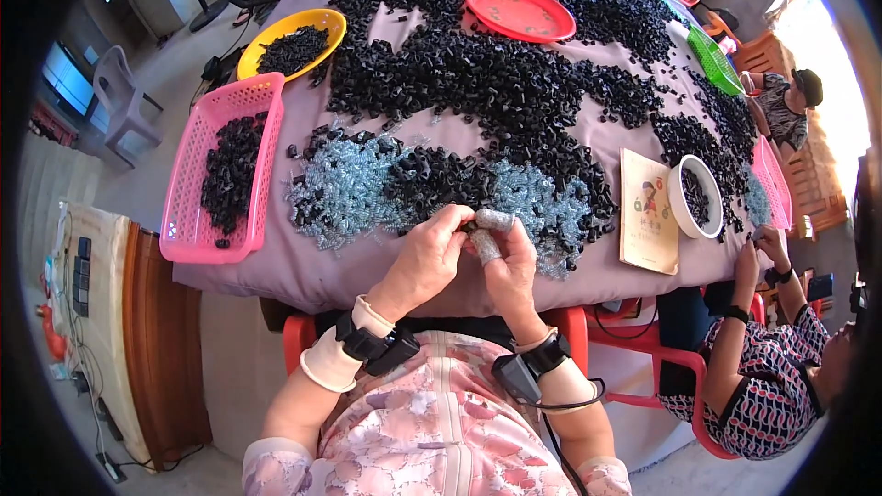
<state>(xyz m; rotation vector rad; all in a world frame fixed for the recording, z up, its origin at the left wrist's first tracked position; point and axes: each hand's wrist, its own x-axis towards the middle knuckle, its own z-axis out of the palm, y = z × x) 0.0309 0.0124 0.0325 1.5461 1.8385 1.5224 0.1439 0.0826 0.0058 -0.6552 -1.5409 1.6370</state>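
Close together over the table's near edge, my left hand [427,257] and my right hand [511,268] meet at the fingertips in a pinch. Grey wrapping covers the thumb and a finger of my right hand. Whatever small piece sits between the fingertips is mostly hidden, and I cannot make out its kind. Just beyond my hands lie a heap of clear bluish plastic pieces [344,188], small black plastic parts [432,176], and another clear heap [537,193] on the right.
A pink basket [173,207] of black parts stands left, with a yellow plate [335,28] behind it. Rightward are a booklet [648,230], a white bowl [677,197] and a green basket [712,60]. A red plate [520,11] lies farther back. A person [767,377] works at right.
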